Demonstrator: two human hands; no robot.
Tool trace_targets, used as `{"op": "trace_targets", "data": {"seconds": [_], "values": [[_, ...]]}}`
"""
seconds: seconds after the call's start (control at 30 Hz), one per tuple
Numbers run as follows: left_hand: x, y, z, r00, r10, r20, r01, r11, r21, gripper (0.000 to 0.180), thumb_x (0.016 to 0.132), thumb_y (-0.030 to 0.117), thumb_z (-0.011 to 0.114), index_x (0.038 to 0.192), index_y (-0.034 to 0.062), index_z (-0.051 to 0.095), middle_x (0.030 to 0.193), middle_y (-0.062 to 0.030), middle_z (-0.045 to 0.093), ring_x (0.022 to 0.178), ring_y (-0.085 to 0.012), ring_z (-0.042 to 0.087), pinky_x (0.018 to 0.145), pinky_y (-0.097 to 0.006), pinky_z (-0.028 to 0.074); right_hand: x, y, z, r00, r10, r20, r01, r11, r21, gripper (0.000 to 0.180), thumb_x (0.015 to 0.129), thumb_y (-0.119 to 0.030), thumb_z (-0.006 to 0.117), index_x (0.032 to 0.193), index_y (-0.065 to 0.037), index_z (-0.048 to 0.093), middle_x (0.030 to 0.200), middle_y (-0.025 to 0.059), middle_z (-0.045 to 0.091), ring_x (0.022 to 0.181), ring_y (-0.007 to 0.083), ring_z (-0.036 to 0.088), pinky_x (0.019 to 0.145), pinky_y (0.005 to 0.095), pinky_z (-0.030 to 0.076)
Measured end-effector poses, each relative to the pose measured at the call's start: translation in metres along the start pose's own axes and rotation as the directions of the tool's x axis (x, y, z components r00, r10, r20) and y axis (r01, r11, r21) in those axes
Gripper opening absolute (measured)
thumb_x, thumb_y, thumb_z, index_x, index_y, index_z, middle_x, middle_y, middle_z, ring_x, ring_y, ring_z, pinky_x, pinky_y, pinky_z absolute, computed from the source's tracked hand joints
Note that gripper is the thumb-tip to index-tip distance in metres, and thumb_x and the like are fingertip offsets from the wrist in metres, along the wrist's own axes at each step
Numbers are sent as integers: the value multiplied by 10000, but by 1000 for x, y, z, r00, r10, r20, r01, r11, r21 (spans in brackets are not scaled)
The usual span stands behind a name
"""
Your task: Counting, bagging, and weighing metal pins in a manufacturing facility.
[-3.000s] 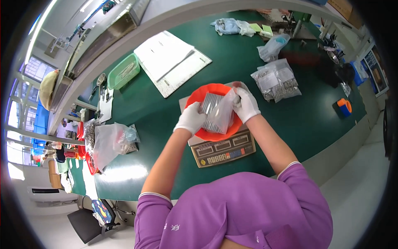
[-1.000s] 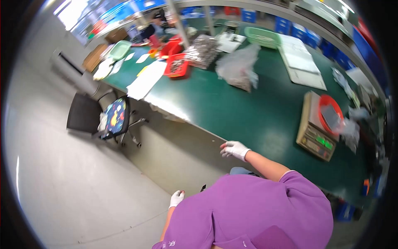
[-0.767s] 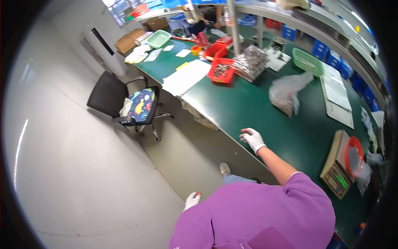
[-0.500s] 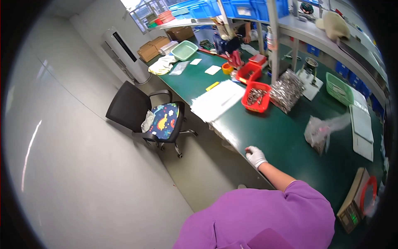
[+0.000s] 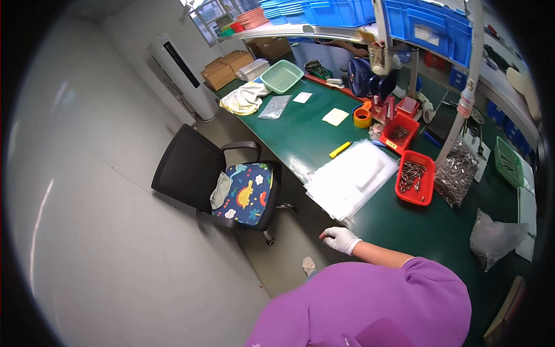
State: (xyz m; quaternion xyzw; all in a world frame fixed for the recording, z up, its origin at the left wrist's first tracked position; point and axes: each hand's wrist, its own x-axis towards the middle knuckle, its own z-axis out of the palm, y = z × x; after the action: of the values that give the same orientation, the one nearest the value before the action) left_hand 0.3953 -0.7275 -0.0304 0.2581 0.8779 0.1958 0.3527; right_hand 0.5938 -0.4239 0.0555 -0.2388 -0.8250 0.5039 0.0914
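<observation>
Left hand: out of sight, hidden below the person's purple shirt [image 5: 370,306]; whether it grips anything cannot be told.

Right hand [image 5: 340,239]: white-gloved, reaching forward off the near edge of the green workbench [image 5: 428,231], fingers loosely curled with nothing in its grasp. It sits just short of the stack of clear plastic sheets [image 5: 352,179], near but not touching.

Hard to read: contents of the two red trays [image 5: 415,178] are small dark metal parts, kind unclear; beside the nearer tray lies a heap of shiny bagged pieces [image 5: 457,173], individual items indistinct. A clear bag [image 5: 494,243] at the right rim is bent by the lens. A shoe tip [image 5: 309,266] shows under the bench edge.

Bench surface: yellow marker [image 5: 340,150], orange tape dispenser [image 5: 362,115], yellow note [image 5: 335,117], pale green basin [image 5: 281,76], cream cloth [image 5: 245,98], small desk fan [image 5: 361,75].

Room: grey floor [image 5: 115,231]; black office chair [image 5: 214,185] with a patterned cushion, pushed just beside the bench; standing white air-conditioning unit [image 5: 182,75]; cardboard boxes [image 5: 225,68]; blue bins [image 5: 404,17] on the shelf above.
</observation>
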Motion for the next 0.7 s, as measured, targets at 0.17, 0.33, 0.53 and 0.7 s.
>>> {"op": "trace_targets", "data": {"seconds": [0.17,0.33,0.53,0.7], "values": [[87,8,-74,999,49,20,-52,990,135,318,814,325,451,842,48,604,743,-134,617,682,-226,594,638,-342,454,75,-10,-3,988,8,-155,4,997,81,184,773,-69,530,939,-37,603,866,100,625,817,182,593,766,275,460],[153,52,-140,994,104,41,-108,988,107,271,781,273,457,745,40,591,653,-125,604,601,-236,589,590,-350,451,141,-15,-17,921,95,-377,-104,995,-2,184,761,-113,529,919,-60,608,880,121,612,834,251,597,758,306,464],[269,169,-167,903,409,-130,-388,907,163,276,757,279,557,903,51,614,909,-173,604,887,-310,570,785,-360,448,177,-1,-28,893,52,-446,-101,991,-86,166,753,-124,538,898,-67,596,846,122,593,811,276,584,730,319,465],[306,250,-154,898,438,-45,-416,878,235,254,764,275,564,928,88,618,954,-140,582,933,-291,552,807,-349,443,213,-2,-61,931,24,-364,-122,961,-247,195,720,-136,541,886,-45,589,902,135,575,859,306,556,758,352,452]]}}
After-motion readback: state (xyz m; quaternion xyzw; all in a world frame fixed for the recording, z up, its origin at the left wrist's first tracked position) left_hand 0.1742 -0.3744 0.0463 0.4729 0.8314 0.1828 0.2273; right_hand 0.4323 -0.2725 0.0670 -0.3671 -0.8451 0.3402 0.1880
